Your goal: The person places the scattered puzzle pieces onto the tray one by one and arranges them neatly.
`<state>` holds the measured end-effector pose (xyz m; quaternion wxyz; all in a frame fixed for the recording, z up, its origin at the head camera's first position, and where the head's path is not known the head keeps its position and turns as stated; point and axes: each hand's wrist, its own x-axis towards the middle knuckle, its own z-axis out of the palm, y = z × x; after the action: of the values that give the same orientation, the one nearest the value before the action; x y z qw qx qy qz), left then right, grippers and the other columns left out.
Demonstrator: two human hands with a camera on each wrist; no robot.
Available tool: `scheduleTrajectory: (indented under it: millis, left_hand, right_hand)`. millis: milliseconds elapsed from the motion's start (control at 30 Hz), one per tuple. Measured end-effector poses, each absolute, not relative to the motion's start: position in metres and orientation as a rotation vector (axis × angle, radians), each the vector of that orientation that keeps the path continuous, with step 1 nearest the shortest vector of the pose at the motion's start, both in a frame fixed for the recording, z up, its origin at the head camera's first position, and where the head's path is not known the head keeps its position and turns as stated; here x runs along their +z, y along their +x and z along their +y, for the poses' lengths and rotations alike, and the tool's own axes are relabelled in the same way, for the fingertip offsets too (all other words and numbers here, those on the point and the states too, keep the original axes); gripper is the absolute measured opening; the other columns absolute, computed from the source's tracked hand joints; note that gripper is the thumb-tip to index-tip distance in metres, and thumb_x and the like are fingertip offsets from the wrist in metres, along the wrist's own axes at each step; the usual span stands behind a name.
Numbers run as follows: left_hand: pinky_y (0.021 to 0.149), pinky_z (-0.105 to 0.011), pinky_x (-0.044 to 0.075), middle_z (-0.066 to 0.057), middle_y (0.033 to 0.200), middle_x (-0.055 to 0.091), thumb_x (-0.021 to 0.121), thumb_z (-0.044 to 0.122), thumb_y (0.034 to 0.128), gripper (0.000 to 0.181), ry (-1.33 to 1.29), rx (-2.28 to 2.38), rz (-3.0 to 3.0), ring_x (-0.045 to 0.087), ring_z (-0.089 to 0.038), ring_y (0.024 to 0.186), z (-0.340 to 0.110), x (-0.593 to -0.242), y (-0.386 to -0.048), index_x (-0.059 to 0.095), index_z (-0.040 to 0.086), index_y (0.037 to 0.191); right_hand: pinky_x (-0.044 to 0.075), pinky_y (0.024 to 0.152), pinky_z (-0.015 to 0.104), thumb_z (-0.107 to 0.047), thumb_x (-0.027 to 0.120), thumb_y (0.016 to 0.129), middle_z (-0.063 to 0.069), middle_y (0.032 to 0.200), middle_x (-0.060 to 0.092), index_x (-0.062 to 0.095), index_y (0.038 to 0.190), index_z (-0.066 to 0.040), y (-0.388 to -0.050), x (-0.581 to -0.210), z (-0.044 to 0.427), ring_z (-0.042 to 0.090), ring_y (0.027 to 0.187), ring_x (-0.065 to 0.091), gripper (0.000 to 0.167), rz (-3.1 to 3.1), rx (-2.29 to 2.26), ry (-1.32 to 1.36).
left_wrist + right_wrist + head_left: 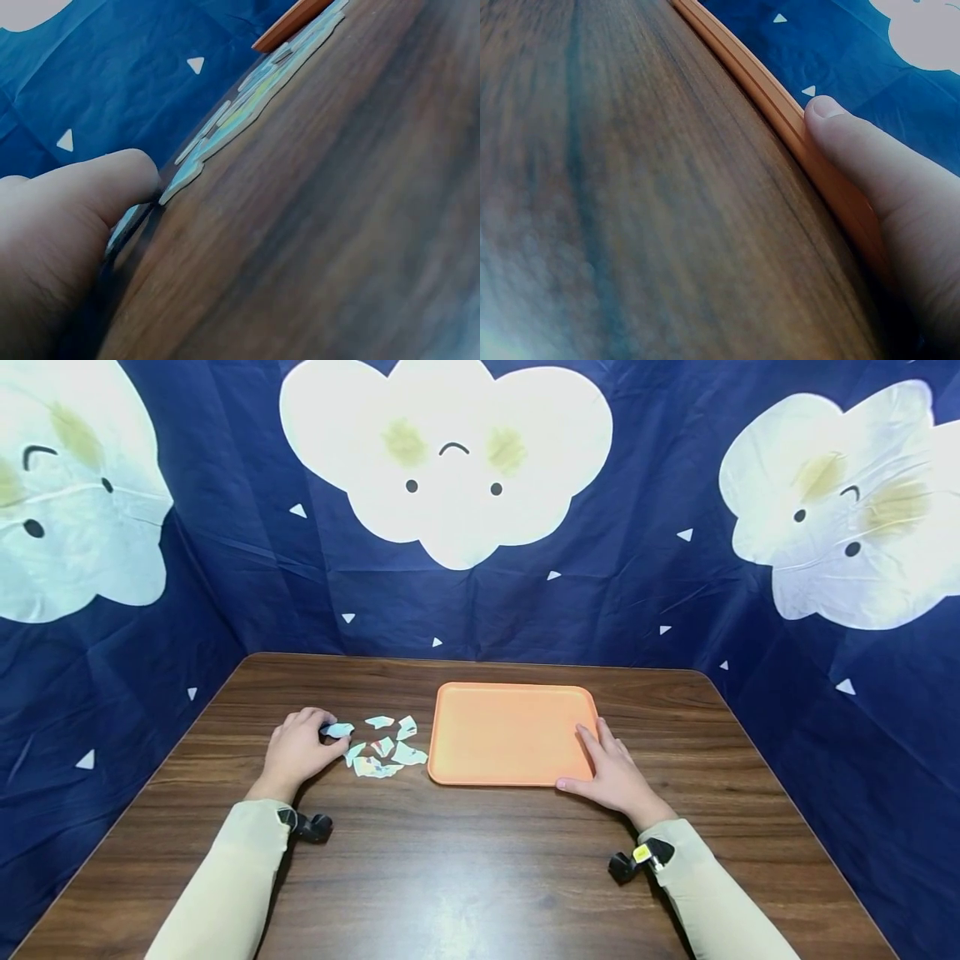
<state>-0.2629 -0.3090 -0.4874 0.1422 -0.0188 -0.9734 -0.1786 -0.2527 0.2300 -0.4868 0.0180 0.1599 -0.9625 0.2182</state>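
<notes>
My left hand (300, 747) is at the left of a group of flat, irregular printed pieces. Its thumb and index finger are bent about a light-blue piece (340, 730), one on each side. In the left wrist view, the thumb (112, 184) is close to the table beside several thin, pale-edged pieces (247, 109). My right hand (611, 774) rests on the right end of an orange tray (510, 735), fingers extended and spread. The thumb touches the tray's front rim, and the right wrist view shows this thumb (847, 139) against the orange edge (761, 82).
More loose pieces (408, 754) lie between the left hand and the tray. The wooden table (450, 860) reaches back to a dark blue cloth (510, 618) with white clouds. A small black camera (311, 827) sits at the left wrist, another camera (626, 864) at the right.
</notes>
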Motion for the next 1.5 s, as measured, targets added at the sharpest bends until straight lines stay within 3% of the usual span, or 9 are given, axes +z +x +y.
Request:
scheduleTrajectory:
  millis: [267, 433, 1233, 1500]
  left_hand:
    - [0.087, -0.065, 0.038, -0.019, 0.119, 0.061, 0.072, 0.044, 0.0843, 0.047, -0.009, -0.555, -2.728, 0.05, -0.042, 0.108, -0.296, -0.484, -0.264, 0.065, 0.007, 0.114]
    - [0.087, -0.064, 0.036, -0.019, 0.12, 0.059, 0.072, 0.045, 0.0845, 0.048, 0.028, -0.582, -2.725, 0.046, -0.042, 0.109, -0.288, -0.485, -0.267, 0.065, 0.009, 0.114]
    - [0.093, -0.06, 0.034, -0.019, 0.125, 0.057, 0.073, 0.046, 0.0842, 0.054, 0.063, -0.659, -2.745, 0.043, -0.04, 0.113, -0.211, -0.465, -0.289, 0.064, 0.009, 0.121]
    - [0.093, -0.059, 0.035, -0.016, 0.121, 0.059, 0.074, 0.05, 0.0821, 0.052, 0.067, -0.642, -2.731, 0.044, -0.038, 0.112, -0.184, -0.463, -0.302, 0.066, 0.011, 0.116]
  right_hand:
    - [0.026, 0.109, 0.072, -0.076, 0.068, 0.076, 0.027, 0.165, 0.007, 0.027, 0.161, -0.016, -0.253, -0.487, 0.231, 0.059, 0.144, 0.019, 0.112, -2.993, 0.677, 0.489]
    - [0.026, 0.109, 0.071, -0.077, 0.068, 0.076, 0.028, 0.165, 0.007, 0.027, 0.161, -0.016, -0.253, -0.488, 0.231, 0.059, 0.144, 0.019, 0.112, -2.989, 0.678, 0.491]
    - [0.025, 0.11, 0.07, -0.076, 0.068, 0.076, 0.028, 0.165, 0.007, 0.028, 0.161, -0.016, -0.253, -0.487, 0.23, 0.058, 0.145, 0.019, 0.111, -2.989, 0.677, 0.498]
    - [0.025, 0.109, 0.071, -0.076, 0.068, 0.076, 0.028, 0.165, 0.007, 0.029, 0.16, -0.015, -0.253, -0.487, 0.231, 0.059, 0.144, 0.019, 0.111, -2.99, 0.675, 0.501]
